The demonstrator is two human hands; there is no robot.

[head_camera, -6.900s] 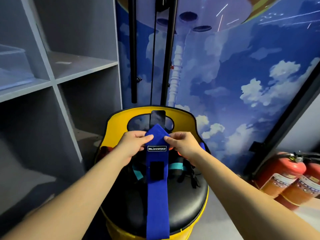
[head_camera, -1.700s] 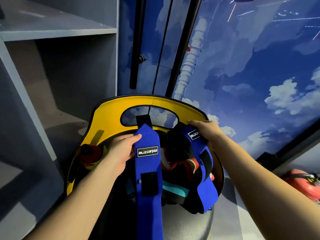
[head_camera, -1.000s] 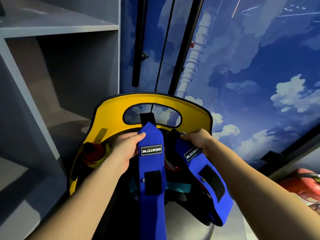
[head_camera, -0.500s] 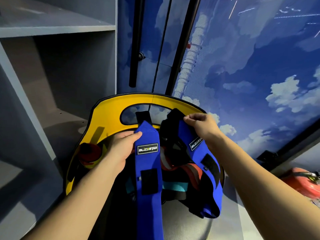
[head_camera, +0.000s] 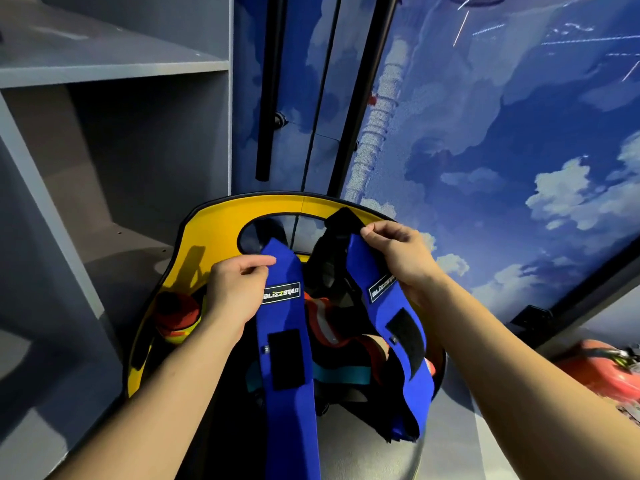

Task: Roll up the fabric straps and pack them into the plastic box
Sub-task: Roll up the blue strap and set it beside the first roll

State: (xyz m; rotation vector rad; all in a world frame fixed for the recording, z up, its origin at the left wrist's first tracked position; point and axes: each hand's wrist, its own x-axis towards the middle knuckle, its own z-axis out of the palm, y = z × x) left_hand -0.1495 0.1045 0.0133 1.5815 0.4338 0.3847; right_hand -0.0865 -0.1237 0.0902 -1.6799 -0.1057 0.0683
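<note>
Two blue fabric straps with white-lettered labels and black velcro patches hang over a black seat. My left hand (head_camera: pixel 239 292) pinches the top of the long blue strap (head_camera: pixel 289 393), which runs down out of view at the bottom. My right hand (head_camera: pixel 398 254) pinches the top of the second blue strap (head_camera: pixel 391 320), lifted with its black end loop above the fingers. More straps, red-orange (head_camera: pixel 332 330) and teal (head_camera: pixel 341 374), lie tangled on the seat between them. No plastic box is in view.
The seat has a yellow backrest (head_camera: pixel 214 244) with an oval cut-out. A grey shelving unit (head_camera: pixel 114 140) stands at the left. Black poles (head_camera: pixel 268 88) run up the blue sky mural behind. A red fire extinguisher (head_camera: pixel 602 368) lies at the right.
My right hand took a second blue strap from the pile and lifted its top end higher. My left hand keeps hold of the first strap in nearly the same place.
</note>
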